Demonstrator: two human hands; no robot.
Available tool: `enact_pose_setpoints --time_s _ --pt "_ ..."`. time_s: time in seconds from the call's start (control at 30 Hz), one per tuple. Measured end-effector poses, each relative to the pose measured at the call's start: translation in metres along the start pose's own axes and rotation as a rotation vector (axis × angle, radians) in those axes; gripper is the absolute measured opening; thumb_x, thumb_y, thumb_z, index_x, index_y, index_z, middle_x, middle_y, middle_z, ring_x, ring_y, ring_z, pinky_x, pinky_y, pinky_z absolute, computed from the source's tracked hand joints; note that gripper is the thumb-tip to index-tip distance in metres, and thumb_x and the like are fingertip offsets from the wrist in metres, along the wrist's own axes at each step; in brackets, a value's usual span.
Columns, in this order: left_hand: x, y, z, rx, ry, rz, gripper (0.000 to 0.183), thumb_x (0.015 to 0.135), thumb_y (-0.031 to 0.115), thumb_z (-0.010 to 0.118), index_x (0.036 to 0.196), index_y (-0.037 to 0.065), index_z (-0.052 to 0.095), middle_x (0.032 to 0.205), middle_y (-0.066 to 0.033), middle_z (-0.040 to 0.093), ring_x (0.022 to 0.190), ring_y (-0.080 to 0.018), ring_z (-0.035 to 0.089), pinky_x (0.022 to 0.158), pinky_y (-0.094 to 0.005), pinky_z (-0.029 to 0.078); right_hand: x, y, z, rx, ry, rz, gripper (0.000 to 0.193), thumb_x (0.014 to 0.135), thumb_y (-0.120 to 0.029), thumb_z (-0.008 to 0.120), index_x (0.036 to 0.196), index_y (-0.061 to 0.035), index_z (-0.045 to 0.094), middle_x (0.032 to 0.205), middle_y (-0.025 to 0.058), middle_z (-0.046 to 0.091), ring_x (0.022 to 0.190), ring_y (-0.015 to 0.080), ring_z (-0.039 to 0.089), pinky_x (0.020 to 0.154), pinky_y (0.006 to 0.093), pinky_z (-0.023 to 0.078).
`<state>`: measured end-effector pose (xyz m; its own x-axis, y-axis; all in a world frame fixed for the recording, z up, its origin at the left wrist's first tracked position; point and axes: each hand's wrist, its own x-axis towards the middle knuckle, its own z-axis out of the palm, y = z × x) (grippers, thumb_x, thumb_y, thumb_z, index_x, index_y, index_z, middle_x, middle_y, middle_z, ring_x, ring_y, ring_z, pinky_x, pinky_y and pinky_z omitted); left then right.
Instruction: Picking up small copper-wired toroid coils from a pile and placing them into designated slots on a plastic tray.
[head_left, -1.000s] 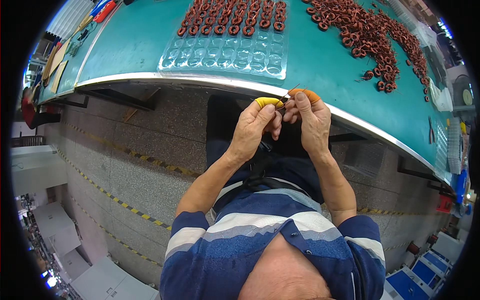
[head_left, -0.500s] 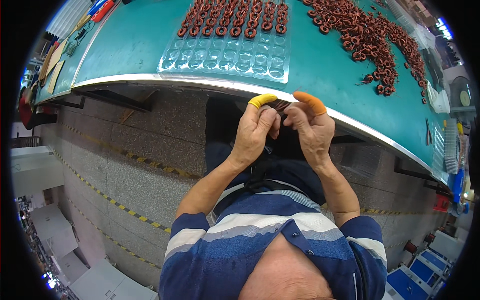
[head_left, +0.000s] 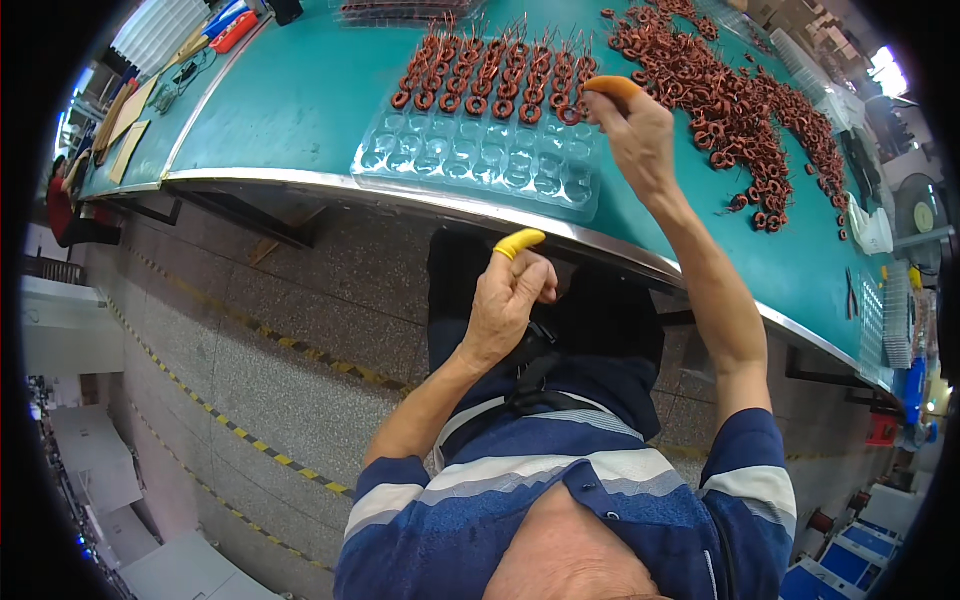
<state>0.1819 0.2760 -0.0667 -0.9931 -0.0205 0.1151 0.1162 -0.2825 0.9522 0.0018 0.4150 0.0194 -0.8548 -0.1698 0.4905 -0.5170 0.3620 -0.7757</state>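
Over the green table, my right hand (head_left: 636, 135), an orange cover on one finger, reaches to the right side of a clear plastic tray (head_left: 420, 175). Its fingers are pinched at a reddish-brown wire-wound ring coil (head_left: 569, 115) at the near edge of the filled rows. More such coils (head_left: 476, 105) with upright wire ends fill the tray's far pockets; its near pockets hold none. My left hand (head_left: 505, 300), with a yellow finger cover, is held in front of the table edge above my lap. Its fingers are curled, and nothing shows in them.
A large heap of loose coils (head_left: 745, 120) spreads over the table's right part. Pliers (head_left: 851, 292) lie near the right end, by stacked clear trays (head_left: 897, 305). Another filled tray (head_left: 405, 12) is at the back. The metal table edge (head_left: 470, 210) runs before me.
My right hand has moved from beside the left hand, forward over the table to the tray. The left hand stays low by the edge. My view has shifted slightly.
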Motion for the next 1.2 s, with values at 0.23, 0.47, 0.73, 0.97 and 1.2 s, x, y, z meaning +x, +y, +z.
enact_pose_setpoints --time_s 0.23,0.47,0.73,0.97,1.2 --pt "-0.006 0.002 -0.008 0.066 -0.031 -0.063 0.028 0.099 0.013 0.049 0.122 -0.002 0.046 0.087 -0.0060 0.060 0.073 -0.0108 0.058 0.067 -0.0228 0.049 0.021 0.040 0.016 -0.265 -0.116 -0.229 0.019 0.088 -0.013 0.063 0.101 -0.0004 0.068 0.082 0.0102 0.069 0.069 0.0139 0.064 0.064 0.0266 0.050" --pt "-0.009 0.004 -0.004 0.062 0.010 -0.074 0.022 0.098 0.009 0.049 0.118 -0.001 0.049 0.086 -0.0067 0.060 0.071 -0.0113 0.058 0.066 -0.0236 0.049 0.026 0.044 -0.012 -0.464 -0.067 -0.230 0.032 0.088 -0.022 0.065 0.111 0.0003 0.063 0.075 0.0114 0.063 0.063 0.0221 0.059 0.062 0.0348 0.048" --pt "-0.030 -0.001 -0.038 0.094 0.105 -0.115 0.020 0.099 0.012 0.050 0.114 0.000 0.053 0.084 -0.0046 0.060 0.071 -0.0091 0.056 0.067 -0.0226 0.049 -0.030 0.036 -0.178 -1.185 -0.262 -0.051 0.032 0.088 -0.015 0.059 0.119 -0.0063 0.057 0.100 0.0160 0.060 0.096 0.0326 0.060 0.081 0.0434 0.051" --pt "-0.027 -0.004 -0.021 0.114 0.011 -0.167 0.021 0.099 0.014 0.050 0.113 0.000 0.053 0.084 -0.0045 0.060 0.072 -0.0087 0.056 0.068 -0.0222 0.048 -0.072 0.073 -0.210 -1.158 -0.424 -0.079 0.024 0.087 -0.018 0.063 0.102 -0.0006 0.056 0.096 0.0130 0.054 0.090 0.0303 0.056 0.079 0.0439 0.048" --pt "-0.012 0.011 0.024 0.063 -0.158 -0.070 0.024 0.098 0.009 0.050 0.119 -0.002 0.052 0.088 -0.0057 0.060 0.073 -0.0096 0.057 0.069 -0.0223 0.048 -0.085 0.042 -0.166 -0.304 -0.094 0.288 0.028 0.087 -0.023 0.068 0.099 0.0018 0.066 0.087 0.0105 0.068 0.073 0.0176 0.063 0.069 0.0301 0.051"
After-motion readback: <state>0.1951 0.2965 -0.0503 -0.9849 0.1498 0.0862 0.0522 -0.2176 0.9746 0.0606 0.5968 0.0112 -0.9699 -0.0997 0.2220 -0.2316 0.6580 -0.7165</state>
